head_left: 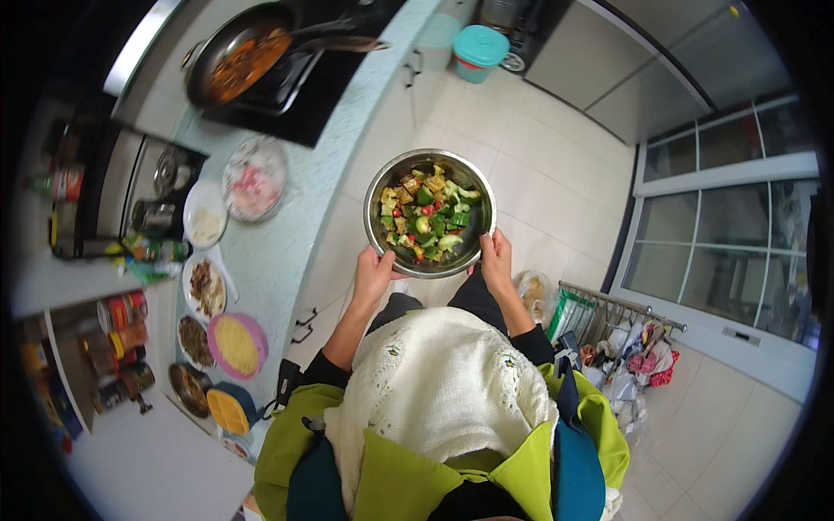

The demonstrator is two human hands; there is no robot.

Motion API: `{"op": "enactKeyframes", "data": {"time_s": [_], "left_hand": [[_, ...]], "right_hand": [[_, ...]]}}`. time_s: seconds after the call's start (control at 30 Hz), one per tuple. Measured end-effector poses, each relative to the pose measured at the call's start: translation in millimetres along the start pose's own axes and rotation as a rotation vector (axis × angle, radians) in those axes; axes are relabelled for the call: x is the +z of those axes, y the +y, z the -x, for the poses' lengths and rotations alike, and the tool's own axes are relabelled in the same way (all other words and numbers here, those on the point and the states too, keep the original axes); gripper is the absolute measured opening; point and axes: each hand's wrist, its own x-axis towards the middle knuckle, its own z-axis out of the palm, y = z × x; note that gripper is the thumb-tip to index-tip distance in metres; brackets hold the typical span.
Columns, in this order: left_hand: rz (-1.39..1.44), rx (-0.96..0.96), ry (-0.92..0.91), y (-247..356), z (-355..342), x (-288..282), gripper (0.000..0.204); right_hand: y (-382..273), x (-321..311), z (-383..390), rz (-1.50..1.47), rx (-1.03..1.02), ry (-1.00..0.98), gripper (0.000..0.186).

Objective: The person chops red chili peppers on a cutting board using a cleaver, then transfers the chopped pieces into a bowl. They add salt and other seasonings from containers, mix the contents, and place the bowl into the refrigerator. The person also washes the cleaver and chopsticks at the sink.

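Between both hands I hold a round metal bowl out in front of me, above the floor. Inside lies a cucumber salad of green chunks, browned pieces and red bits. My left hand grips the near left rim, thumb over the edge. On the near right rim my right hand is closed in the same way. The fingers under the bowl are hidden. The bowl sits roughly level.
Left of me runs a pale counter with a pan of food on the stove, a plate of pinkish food, and a pink bowl. A teal bin stands ahead; a rack with bags is at right, beside a glazed door.
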Motion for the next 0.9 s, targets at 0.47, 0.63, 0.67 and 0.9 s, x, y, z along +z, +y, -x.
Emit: {"op": "enactKeyframes", "data": {"time_s": [0.47, 0.63, 0.67, 0.9], "left_hand": [[-0.119, 0.003, -0.179, 28, -154, 293, 0.024], [-0.096, 0.258, -0.264, 45, -184, 374, 0.023], [-0.067, 0.32, -0.297, 50, -194, 389, 0.023], [-0.187, -0.078, -0.344, 60, -301, 478, 0.02]], "right_hand": [[-112, -260, -120, -0.063, -0.232, 0.143, 0.016], [-157, -332, -141, 0.017, -0.44, 0.166, 0.017], [-165, -343, -152, 0.025, -0.485, 0.182, 0.018], [-174, -411, -237, -0.152, -0.122, 0.383, 0.017]]}}
